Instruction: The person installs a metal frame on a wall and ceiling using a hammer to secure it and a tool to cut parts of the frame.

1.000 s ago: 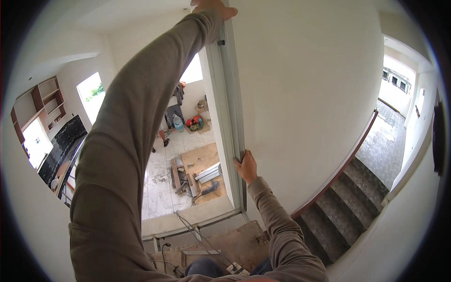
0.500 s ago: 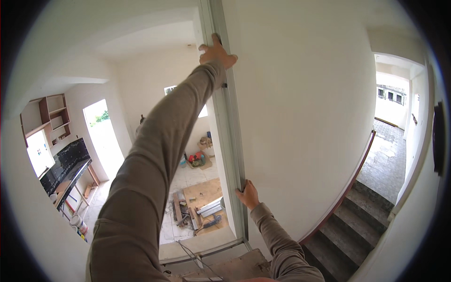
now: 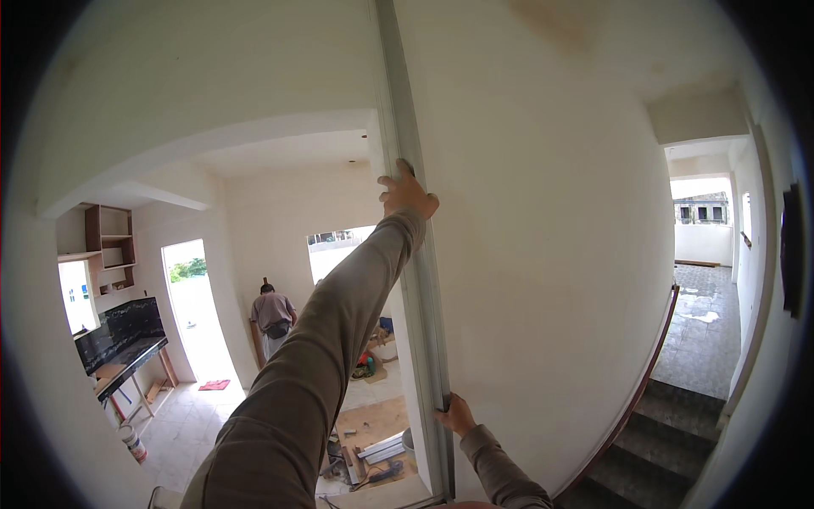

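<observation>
A long grey metal channel [image 3: 420, 288] runs upright along the wall's edge beside a wide opening, from the top of the picture nearly to the bottom. High on it my left hand [image 3: 409, 195] grips the channel, fingers over its left side and thumb at its right edge. A small dark bit shows by the fingertips; I cannot make out what it is. Much lower, my right hand [image 3: 459, 416] holds the channel's right edge, fingers curled onto it and partly hidden. The left sleeve covers part of the opening.
Through the opening, a person [image 3: 274, 319] stands with their back to me near a bright doorway [image 3: 188, 301]. Boards and tools [image 3: 365, 462] lie on the floor. At left is a black counter [image 3: 127, 360] with a bucket [image 3: 132, 443]. Dark stairs [image 3: 657, 450] rise at right beside a railing [image 3: 623, 411].
The view has tilted upward, so both hands and the channel sit lower in the picture. The person in the far room now shows more fully. Both hands stay on the channel.
</observation>
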Motion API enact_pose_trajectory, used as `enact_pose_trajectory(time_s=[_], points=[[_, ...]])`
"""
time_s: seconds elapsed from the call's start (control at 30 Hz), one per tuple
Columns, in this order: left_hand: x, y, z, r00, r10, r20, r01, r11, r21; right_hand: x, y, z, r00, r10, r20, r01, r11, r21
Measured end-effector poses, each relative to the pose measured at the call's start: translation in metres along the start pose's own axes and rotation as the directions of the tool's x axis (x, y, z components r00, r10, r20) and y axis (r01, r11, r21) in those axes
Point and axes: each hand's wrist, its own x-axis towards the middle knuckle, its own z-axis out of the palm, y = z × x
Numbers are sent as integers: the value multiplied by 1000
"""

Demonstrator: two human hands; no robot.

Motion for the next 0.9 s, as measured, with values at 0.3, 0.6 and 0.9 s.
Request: enact_pose_trajectory(time_s=[0.3, 0.6, 0.9], points=[[9, -5, 12, 998, 13, -68, -10, 999, 41, -4, -6, 0, 997, 69, -46, -74, 990, -119], [9, -4, 15, 997, 68, 24, -69, 997, 25, -3, -16, -1, 984, 53, -170, -67, 995, -80], [-121, -117, 107, 991, 124, 45, -101, 932, -348, -13, -46, -4, 971, 167, -170, -178, 983, -52]])
